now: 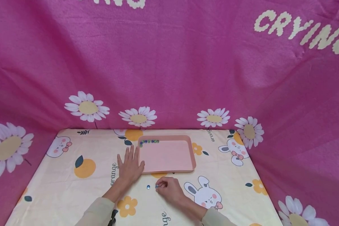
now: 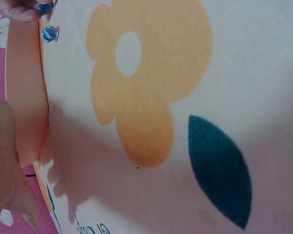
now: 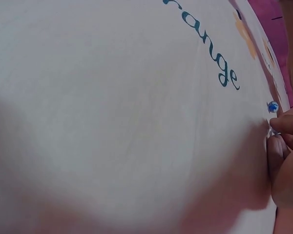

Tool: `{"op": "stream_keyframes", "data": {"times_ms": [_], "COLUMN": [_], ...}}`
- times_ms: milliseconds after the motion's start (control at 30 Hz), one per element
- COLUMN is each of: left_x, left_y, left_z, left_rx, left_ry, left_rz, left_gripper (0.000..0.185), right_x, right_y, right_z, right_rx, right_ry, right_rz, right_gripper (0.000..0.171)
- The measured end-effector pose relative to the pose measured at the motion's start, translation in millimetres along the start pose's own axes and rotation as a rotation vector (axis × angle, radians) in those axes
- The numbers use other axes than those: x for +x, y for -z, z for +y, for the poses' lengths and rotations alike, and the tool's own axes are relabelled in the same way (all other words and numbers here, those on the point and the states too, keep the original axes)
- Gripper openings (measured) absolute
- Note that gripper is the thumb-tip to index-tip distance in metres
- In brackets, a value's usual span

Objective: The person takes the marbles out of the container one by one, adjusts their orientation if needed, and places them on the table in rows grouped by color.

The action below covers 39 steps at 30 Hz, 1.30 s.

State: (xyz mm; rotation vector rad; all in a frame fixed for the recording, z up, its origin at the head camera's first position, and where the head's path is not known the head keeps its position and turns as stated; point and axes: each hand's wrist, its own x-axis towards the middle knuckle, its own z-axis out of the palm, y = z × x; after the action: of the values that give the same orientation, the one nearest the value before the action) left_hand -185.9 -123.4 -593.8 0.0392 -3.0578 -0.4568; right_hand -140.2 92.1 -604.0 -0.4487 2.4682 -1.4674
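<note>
Fingers of the right hand [image 1: 167,187] pinched a blue bead [image 1: 157,186]; the left hand [image 1: 130,166] lay flat (fingers spread), steadying the pink tray [image 1: 192,157] on the bench [image 1: 59,175].

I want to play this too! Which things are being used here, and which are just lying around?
In use:
- right hand, its grip pinching a blue marble
- loose blue marble beside it on the cloth
- pink tray with a row of marbles along its far edge
- left hand, flat against the tray

Just lying about:
- printed tablecloth
- pink daisy backdrop
</note>
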Motion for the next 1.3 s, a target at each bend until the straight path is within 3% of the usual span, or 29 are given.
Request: {"op": "stream_keyframes", "data": {"times_ms": [1300], "left_x": [0.8], "left_y": [3.1], "left_z": [0.4], "left_rx": [0.01], "left_ry": [0.004], "left_rz": [-0.03], "left_gripper": [0.079], "right_x": [-0.7], "right_y": [-5.0], "right_z": [-3.9], "right_rx": [-0.088], "right_ry": [-0.023], "right_rz": [0.012], "right_gripper": [0.017]}}
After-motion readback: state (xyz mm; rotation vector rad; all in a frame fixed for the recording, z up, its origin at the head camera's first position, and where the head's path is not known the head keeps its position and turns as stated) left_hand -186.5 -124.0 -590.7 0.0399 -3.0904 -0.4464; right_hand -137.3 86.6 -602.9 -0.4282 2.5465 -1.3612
